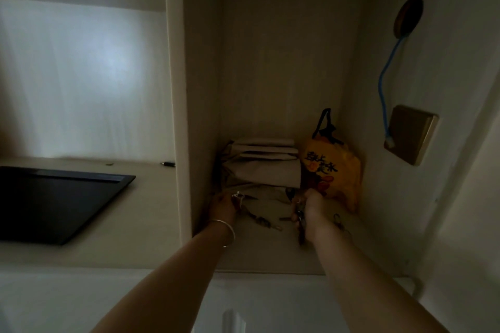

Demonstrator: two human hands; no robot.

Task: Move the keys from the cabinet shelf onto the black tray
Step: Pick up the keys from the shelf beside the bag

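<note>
Both my arms reach into a dim cabinet compartment. My left hand (pixel 223 205) is closed on a small key ring (pixel 238 195) at the left of the shelf (pixel 273 251). My right hand (pixel 311 207) grips a dark bunch of keys (pixel 300 220) that hangs below the fist. More keys (pixel 263 222) lie loose on the shelf between my hands, and another ring (pixel 337 217) lies right of my right wrist. The black tray (pixel 54 203) rests on the counter in the compartment to the left, beyond a vertical divider.
Folded paper bags (pixel 262 167) and a yellow snack bag (pixel 334 170) stand at the back of the shelf. A divider panel (pixel 178 116) separates shelf and counter. A wall plate (pixel 411 135) with a blue cable (pixel 385 84) sits on the right wall. A small dark item (pixel 168 164) lies on the counter.
</note>
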